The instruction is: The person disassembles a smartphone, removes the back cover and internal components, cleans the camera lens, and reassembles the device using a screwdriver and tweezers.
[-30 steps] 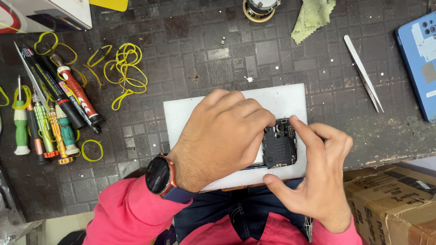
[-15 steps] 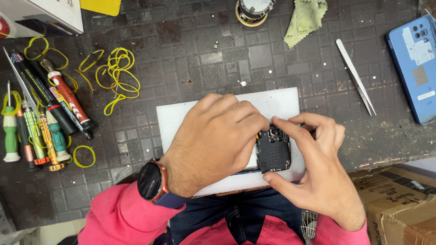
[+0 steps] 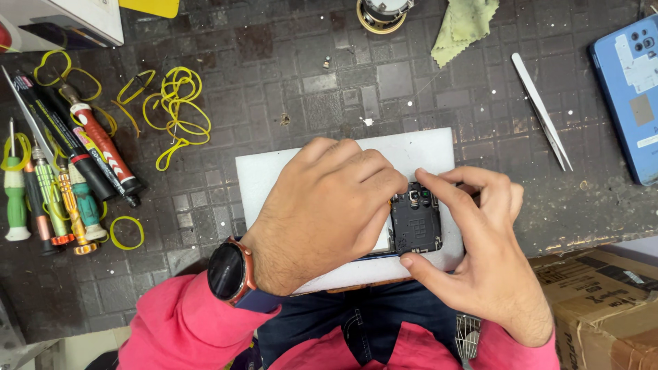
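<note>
From above, an opened phone (image 3: 415,220) with its dark inner board showing lies on a white pad (image 3: 274,179) at the bench's near edge. The left hand (image 3: 322,212) lies curled over the phone's left part, fingers bent down onto it, pressing. The right hand (image 3: 483,253) pinches the phone's right end between forefinger and thumb. Beyond the pad lie tweezers (image 3: 541,111), a blue back cover (image 3: 630,96) and yellow rubber bands (image 3: 175,109); screwdrivers (image 3: 51,192) lie well left of it.

A small dark rectangular opened phone body (image 3: 416,223) with exposed camera modules lies flat on a white rectangular pad (image 3: 274,179), centre-right of the frame.
</note>
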